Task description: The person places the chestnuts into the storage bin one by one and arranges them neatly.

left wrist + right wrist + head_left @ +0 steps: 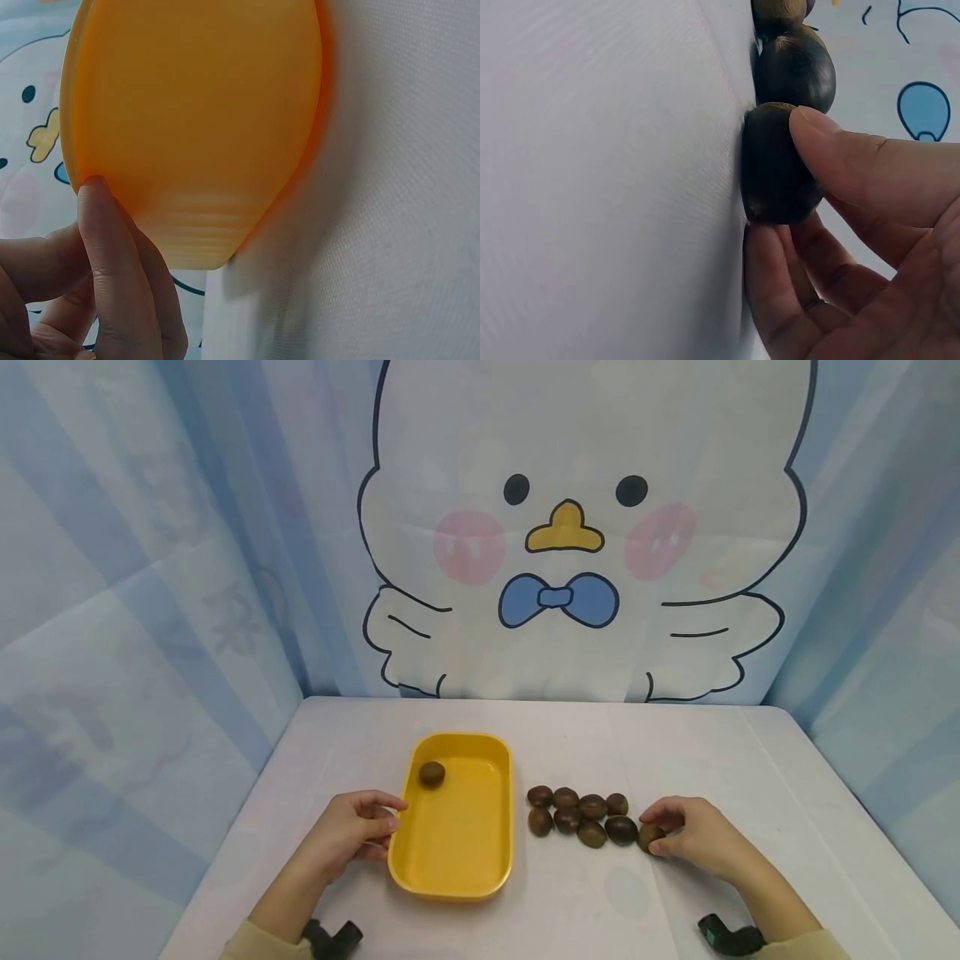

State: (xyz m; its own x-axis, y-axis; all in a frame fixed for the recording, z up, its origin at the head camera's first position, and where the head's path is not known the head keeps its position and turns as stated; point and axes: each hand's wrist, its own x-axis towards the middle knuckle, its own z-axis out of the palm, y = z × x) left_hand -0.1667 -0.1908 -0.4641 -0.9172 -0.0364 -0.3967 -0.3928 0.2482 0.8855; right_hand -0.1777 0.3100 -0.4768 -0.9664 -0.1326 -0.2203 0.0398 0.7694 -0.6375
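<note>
Your right hand (693,837) pinches the endmost brown nut (647,839) on the table (570,910), by the two-row cluster (592,807), while your left hand's (341,831) unclenched fingers touch the yellow tray's (450,856) side. You seem to be at the grasping step; next probably calls for lifting without nudging neighbours.
</note>
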